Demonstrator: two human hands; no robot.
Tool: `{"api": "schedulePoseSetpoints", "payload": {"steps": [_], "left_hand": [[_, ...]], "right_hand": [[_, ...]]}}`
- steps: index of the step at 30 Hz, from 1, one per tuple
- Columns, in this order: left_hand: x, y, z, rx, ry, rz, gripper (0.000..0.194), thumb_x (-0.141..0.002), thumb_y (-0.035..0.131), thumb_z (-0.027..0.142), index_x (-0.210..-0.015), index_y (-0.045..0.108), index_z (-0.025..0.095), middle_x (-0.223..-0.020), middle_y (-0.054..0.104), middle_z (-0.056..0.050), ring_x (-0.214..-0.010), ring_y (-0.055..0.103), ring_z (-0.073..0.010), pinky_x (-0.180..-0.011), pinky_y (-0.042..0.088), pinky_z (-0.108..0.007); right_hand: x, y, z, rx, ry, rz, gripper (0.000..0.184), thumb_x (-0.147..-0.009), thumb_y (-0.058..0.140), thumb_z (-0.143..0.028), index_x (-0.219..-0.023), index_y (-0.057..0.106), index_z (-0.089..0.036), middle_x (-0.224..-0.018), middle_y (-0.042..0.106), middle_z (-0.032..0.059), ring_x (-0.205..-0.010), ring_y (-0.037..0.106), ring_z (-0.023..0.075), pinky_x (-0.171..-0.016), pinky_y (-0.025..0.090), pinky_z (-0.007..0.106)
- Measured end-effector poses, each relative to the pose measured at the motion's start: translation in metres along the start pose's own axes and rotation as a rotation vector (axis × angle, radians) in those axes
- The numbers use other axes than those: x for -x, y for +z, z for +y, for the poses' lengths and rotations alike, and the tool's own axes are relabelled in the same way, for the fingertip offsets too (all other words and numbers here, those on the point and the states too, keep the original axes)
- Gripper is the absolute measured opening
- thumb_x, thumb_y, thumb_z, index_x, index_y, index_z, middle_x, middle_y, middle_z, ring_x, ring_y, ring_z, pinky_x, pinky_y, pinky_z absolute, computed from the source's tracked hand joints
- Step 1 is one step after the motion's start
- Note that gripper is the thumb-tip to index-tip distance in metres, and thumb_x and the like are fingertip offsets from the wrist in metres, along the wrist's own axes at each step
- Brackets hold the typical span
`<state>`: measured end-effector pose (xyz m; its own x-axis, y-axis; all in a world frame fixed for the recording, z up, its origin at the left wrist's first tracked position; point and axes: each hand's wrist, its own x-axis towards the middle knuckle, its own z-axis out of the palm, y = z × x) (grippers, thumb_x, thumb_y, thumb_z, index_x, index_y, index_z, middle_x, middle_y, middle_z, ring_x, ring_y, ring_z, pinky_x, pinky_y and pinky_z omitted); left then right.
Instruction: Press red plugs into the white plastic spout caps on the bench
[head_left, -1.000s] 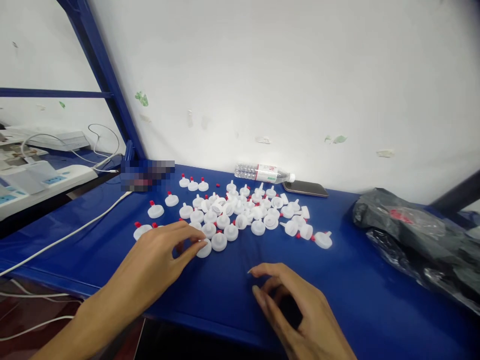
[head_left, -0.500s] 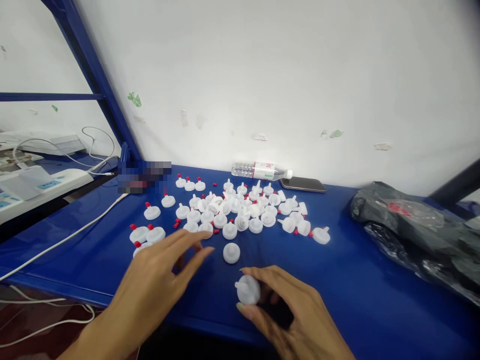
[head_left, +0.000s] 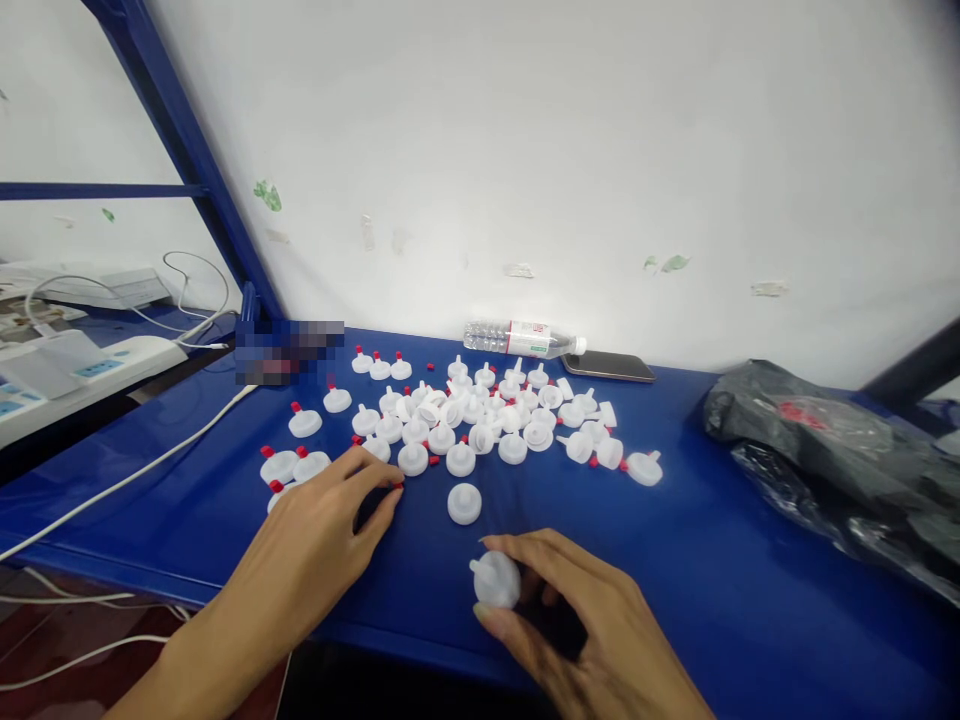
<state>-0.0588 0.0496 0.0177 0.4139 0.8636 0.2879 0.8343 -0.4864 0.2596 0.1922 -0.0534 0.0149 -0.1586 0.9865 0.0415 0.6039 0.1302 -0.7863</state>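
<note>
My right hand (head_left: 574,610) holds a white plastic nozzle cap (head_left: 498,580) between thumb and fingers, its bare spout pointing left. Between the thumb and fingertips of my left hand (head_left: 322,520) is a small red tip cap (head_left: 399,485), mostly covered by the fingers. Just beyond both hands, a single white nozzle cap (head_left: 465,504) stands spout up. Behind it lies a loose heap of white nozzle caps (head_left: 472,405) with small red tips scattered among them. Several nozzle caps with red tips fitted (head_left: 304,422) stand on the left, some partly hidden by my left hand.
A clear plastic bottle (head_left: 525,340) lies along the wall, with a phone (head_left: 609,367) beside it. On the right of the blue table (head_left: 712,580) is a black plastic bag (head_left: 817,450). A white cable (head_left: 150,465) crosses the left side towards a power strip (head_left: 97,375).
My left hand has moved a little left and closed its fingertips on a red tip cap. My right hand keeps its hold on the white nozzle cap, nearly unmoved.
</note>
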Motion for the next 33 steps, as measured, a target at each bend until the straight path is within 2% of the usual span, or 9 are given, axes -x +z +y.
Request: {"api": "schedulePoseSetpoints", "payload": {"steps": [4,9,13,17,22,26,30,33], "left_hand": [[0.005,0.003,0.005,0.082,0.100,0.050,0.020,-0.101,0.051,0.030,-0.103,0.070,0.025,-0.100,0.073,0.001,-0.074,0.070,-0.0162,-0.063,0.049,-0.028],[0.010,-0.002,0.015,0.245,0.156,0.099,0.014,-0.100,0.060,0.026,-0.110,0.070,0.029,-0.091,0.074,0.006,-0.072,0.069,-0.0111,-0.055,0.047,-0.021],[0.014,-0.008,0.027,0.461,0.254,0.078,0.023,-0.099,0.062,0.014,-0.112,0.069,0.032,-0.105,0.073,0.007,-0.085,0.071,-0.0079,-0.071,0.054,-0.015],[0.018,-0.009,0.039,0.565,0.307,0.032,0.030,-0.098,0.061,0.007,-0.111,0.071,0.031,-0.104,0.071,0.005,-0.088,0.071,-0.0076,-0.079,0.056,-0.016],[0.022,-0.005,0.045,0.533,0.367,0.042,0.037,-0.101,0.061,0.008,-0.128,0.065,0.032,-0.111,0.071,0.005,-0.094,0.072,-0.0061,-0.087,0.056,-0.012],[0.028,-0.004,0.043,0.412,0.461,0.054,0.038,-0.105,0.055,0.010,-0.138,0.059,0.028,-0.120,0.069,0.000,-0.104,0.071,-0.0080,-0.096,0.055,-0.014],[0.031,-0.012,0.044,0.304,0.577,0.059,0.039,-0.107,0.045,0.008,-0.139,0.057,0.025,-0.118,0.070,-0.002,-0.109,0.069,-0.0100,-0.099,0.055,-0.016],[0.029,-0.018,0.047,0.358,0.571,0.045,0.039,-0.105,0.046,0.006,-0.136,0.056,0.027,-0.115,0.069,0.000,-0.104,0.071,-0.0091,-0.095,0.057,-0.014]], "right_hand": [[0.001,0.000,0.001,-0.002,-0.010,0.003,0.031,-0.096,0.069,-0.037,-0.127,0.069,-0.036,-0.111,0.073,-0.0031,-0.092,0.070,0.0150,-0.086,0.055,0.026],[0.001,0.001,0.003,-0.006,-0.020,0.008,0.032,-0.096,0.069,-0.035,-0.128,0.069,-0.036,-0.113,0.074,-0.0028,-0.094,0.071,0.0151,-0.087,0.056,0.027],[0.003,0.001,0.002,-0.009,-0.036,0.008,0.031,-0.095,0.070,-0.033,-0.126,0.069,-0.035,-0.114,0.074,-0.0022,-0.094,0.071,0.0155,-0.087,0.056,0.027],[0.003,0.001,0.000,-0.023,-0.026,0.012,0.032,-0.095,0.070,-0.031,-0.127,0.069,-0.033,-0.117,0.074,-0.0005,-0.096,0.071,0.0169,-0.087,0.057,0.029],[0.000,-0.001,-0.001,-0.033,-0.026,-0.004,0.034,-0.095,0.069,-0.029,-0.129,0.069,-0.032,-0.119,0.074,0.0011,-0.099,0.071,0.0184,-0.090,0.057,0.031],[0.000,-0.001,-0.002,-0.028,-0.033,-0.001,0.031,-0.095,0.071,-0.029,-0.125,0.069,-0.032,-0.117,0.074,0.0000,-0.099,0.071,0.0179,-0.090,0.057,0.031],[-0.001,-0.001,-0.003,-0.027,-0.037,0.000,0.025,-0.092,0.073,-0.025,-0.117,0.071,-0.031,-0.113,0.074,-0.0020,-0.098,0.072,0.0168,-0.089,0.057,0.029],[-0.001,-0.002,-0.004,-0.016,-0.058,-0.013,0.026,-0.092,0.072,-0.023,-0.116,0.071,-0.030,-0.113,0.074,-0.0021,-0.097,0.072,0.0157,-0.087,0.057,0.028]]}}
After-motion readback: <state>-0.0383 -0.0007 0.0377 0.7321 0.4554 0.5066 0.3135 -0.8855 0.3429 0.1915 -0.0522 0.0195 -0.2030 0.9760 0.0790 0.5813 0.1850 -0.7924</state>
